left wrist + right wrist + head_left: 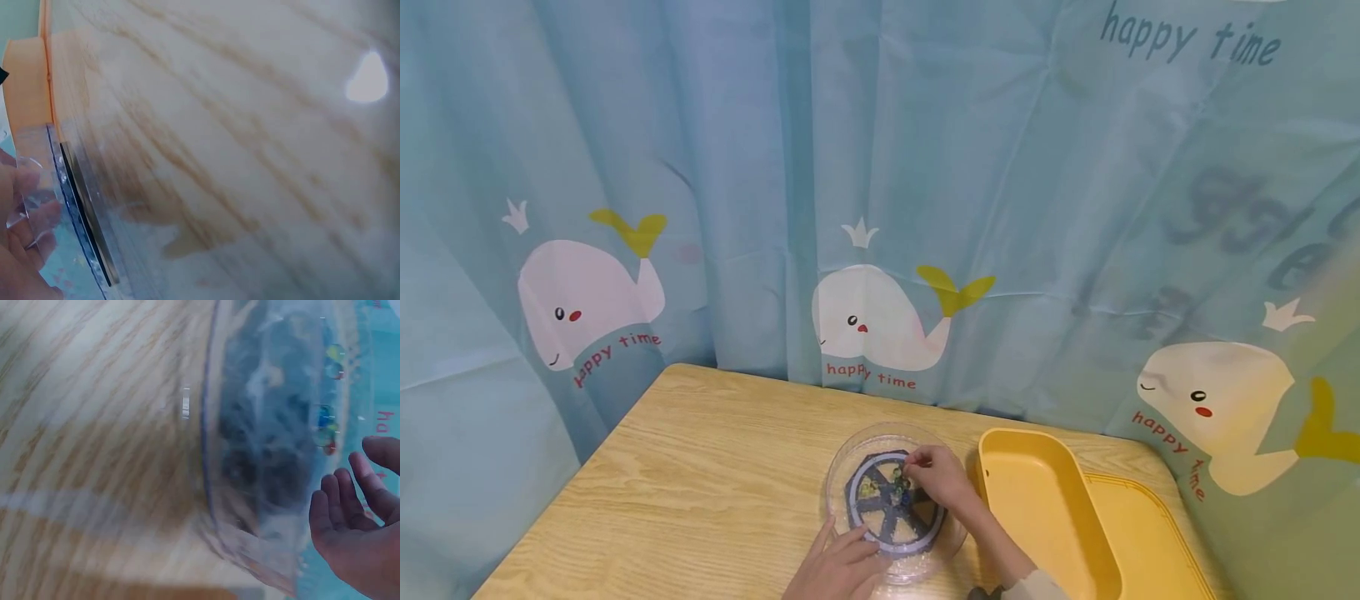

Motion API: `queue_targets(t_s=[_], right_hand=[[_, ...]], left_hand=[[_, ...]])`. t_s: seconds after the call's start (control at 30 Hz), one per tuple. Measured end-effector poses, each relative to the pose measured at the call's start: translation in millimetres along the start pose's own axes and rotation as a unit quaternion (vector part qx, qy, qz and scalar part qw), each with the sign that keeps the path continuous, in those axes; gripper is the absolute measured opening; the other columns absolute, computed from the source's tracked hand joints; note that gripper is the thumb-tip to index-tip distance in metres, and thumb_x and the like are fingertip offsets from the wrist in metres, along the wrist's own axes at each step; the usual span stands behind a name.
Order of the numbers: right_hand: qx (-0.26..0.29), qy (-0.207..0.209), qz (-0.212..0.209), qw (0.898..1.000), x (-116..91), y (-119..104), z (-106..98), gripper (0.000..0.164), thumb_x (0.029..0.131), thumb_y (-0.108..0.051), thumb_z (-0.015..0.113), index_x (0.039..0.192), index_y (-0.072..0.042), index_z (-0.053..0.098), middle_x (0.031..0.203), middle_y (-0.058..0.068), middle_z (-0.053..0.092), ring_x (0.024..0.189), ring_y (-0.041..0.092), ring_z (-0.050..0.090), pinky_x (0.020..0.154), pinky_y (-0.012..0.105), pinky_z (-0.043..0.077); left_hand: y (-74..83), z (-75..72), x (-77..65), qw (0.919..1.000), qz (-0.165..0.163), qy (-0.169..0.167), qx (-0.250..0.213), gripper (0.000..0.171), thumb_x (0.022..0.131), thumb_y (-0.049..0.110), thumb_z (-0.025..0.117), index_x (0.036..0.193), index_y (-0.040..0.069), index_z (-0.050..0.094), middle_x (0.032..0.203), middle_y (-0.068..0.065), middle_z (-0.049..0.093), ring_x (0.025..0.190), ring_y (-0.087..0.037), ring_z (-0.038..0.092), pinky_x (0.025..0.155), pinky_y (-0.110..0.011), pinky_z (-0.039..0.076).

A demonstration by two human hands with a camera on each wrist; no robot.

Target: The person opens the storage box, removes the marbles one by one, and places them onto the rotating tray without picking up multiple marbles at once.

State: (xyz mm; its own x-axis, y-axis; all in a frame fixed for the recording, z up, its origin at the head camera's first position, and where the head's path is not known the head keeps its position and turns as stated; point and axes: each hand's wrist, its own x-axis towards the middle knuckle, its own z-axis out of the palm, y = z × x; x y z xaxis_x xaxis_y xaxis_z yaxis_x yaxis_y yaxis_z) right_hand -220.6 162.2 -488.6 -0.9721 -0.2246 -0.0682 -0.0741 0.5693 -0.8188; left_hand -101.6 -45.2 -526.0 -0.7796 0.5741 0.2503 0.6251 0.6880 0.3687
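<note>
A clear round plastic dish (957, 546) stands on the wooden table, with a dark spoked disc (887, 527) and its pale ring inside. Small coloured glass marbles (868, 487) lie in the disc's sections; more marbles (335, 354) show through the dish wall in the right wrist view. My left hand (842, 567) rests at the dish's near left rim, fingers fairly straight. Over the far right of the disc is my right hand (936, 475), thumb and forefinger close together above greenish marbles. In the right wrist view, the right hand's fingers (340, 500) bend loosely, and nothing shows between them.
A deep yellow tray (1037, 500) stands just right of the dish, beside a flatter yellow tray or lid (1138, 533) at the table's right edge. Behind the wooden table (700, 467) hangs a blue curtain (737, 208) with whale prints.
</note>
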Motion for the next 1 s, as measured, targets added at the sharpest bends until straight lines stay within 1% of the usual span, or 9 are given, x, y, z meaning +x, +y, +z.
queue_targets(t_s=[0.1, 0.17, 0.33, 0.43, 0.53, 0.67, 0.83, 1.0], right_hand=[[0.028, -0.017, -0.002, 0.999, -2, -7, -8, 0.009, 0.093, -0.005, 0.066, 0.098, 0.002, 0.069, 0.089, 0.005, 0.067, 0.082, 0.019, 0.061, 0.069, 0.034, 0.054], [0.039, -0.019, -0.003, 0.999, -2, -12, -14, 0.012, 0.094, -0.003, 0.066, 0.102, 0.005, 0.068, 0.093, 0.008, 0.068, 0.087, 0.022, 0.063, 0.073, 0.036, 0.056], [0.058, 0.007, 0.001, 0.998, -3, -18, -35, 0.021, 0.091, 0.002, 0.068, 0.112, 0.006, 0.066, 0.105, 0.016, 0.067, 0.094, 0.027, 0.066, 0.082, 0.04, 0.057], [0.069, 0.024, 0.009, 0.997, -4, -17, -49, 0.024, 0.09, 0.003, 0.069, 0.114, 0.005, 0.066, 0.108, 0.018, 0.066, 0.094, 0.027, 0.066, 0.083, 0.04, 0.057], [0.072, 0.033, 0.012, 0.997, -7, -12, -64, 0.024, 0.09, 0.002, 0.068, 0.114, 0.005, 0.066, 0.109, 0.019, 0.066, 0.095, 0.027, 0.066, 0.083, 0.039, 0.056], [0.056, 0.046, 0.02, 0.997, -10, -2, -78, 0.021, 0.09, 0.002, 0.068, 0.111, 0.004, 0.066, 0.105, 0.016, 0.065, 0.094, 0.028, 0.065, 0.079, 0.036, 0.056], [0.016, 0.067, 0.032, 0.997, -12, 14, -86, 0.016, 0.092, 0.002, 0.066, 0.108, 0.005, 0.066, 0.096, 0.008, 0.066, 0.093, 0.028, 0.066, 0.076, 0.033, 0.054], [0.003, 0.086, 0.043, 0.995, -15, 28, -92, 0.013, 0.092, 0.004, 0.064, 0.104, 0.007, 0.066, 0.091, 0.009, 0.065, 0.087, 0.026, 0.066, 0.071, 0.03, 0.053]], left_hand=[[0.4, -0.4, 0.0, 1.0, 0.0, 0.003, -0.001, 0.034, 0.108, 0.034, 0.042, 0.118, 0.025, 0.072, 0.119, 0.006, 0.069, 0.123, -0.025, 0.057, 0.096, -0.071, 0.037], [0.0, -0.2, -0.2, 1.0, 0.003, 0.01, 0.0, 0.032, 0.108, 0.033, 0.043, 0.118, 0.025, 0.073, 0.119, 0.006, 0.069, 0.122, -0.025, 0.058, 0.095, -0.071, 0.037], [-0.3, 1.2, -0.4, 0.9996, 0.009, 0.025, 0.01, 0.03, 0.107, 0.03, 0.044, 0.116, 0.025, 0.073, 0.118, 0.006, 0.069, 0.122, -0.024, 0.058, 0.095, -0.07, 0.038], [0.1, 1.9, -1.0, 0.9993, 0.012, 0.033, 0.015, 0.029, 0.107, 0.029, 0.046, 0.115, 0.025, 0.073, 0.117, 0.006, 0.07, 0.121, -0.024, 0.059, 0.095, -0.07, 0.038], [0.5, 1.9, -1.3, 0.9991, 0.013, 0.036, 0.018, 0.029, 0.106, 0.029, 0.046, 0.115, 0.026, 0.074, 0.116, 0.005, 0.07, 0.12, -0.024, 0.059, 0.094, -0.07, 0.039], [0.7, 1.1, -1.4, 0.9991, 0.014, 0.034, 0.021, 0.029, 0.106, 0.03, 0.046, 0.114, 0.026, 0.074, 0.116, 0.005, 0.07, 0.121, -0.024, 0.059, 0.094, -0.07, 0.039], [-0.7, 1.3, -1.8, 0.9987, 0.019, 0.041, 0.026, 0.027, 0.106, 0.029, 0.047, 0.114, 0.026, 0.074, 0.115, 0.006, 0.07, 0.12, -0.025, 0.059, 0.094, -0.069, 0.04], [-1.2, 2.1, -1.4, 0.998, 0.028, 0.048, 0.03, 0.027, 0.106, 0.027, 0.048, 0.115, 0.026, 0.073, 0.115, 0.005, 0.07, 0.119, -0.024, 0.06, 0.093, -0.069, 0.041]])
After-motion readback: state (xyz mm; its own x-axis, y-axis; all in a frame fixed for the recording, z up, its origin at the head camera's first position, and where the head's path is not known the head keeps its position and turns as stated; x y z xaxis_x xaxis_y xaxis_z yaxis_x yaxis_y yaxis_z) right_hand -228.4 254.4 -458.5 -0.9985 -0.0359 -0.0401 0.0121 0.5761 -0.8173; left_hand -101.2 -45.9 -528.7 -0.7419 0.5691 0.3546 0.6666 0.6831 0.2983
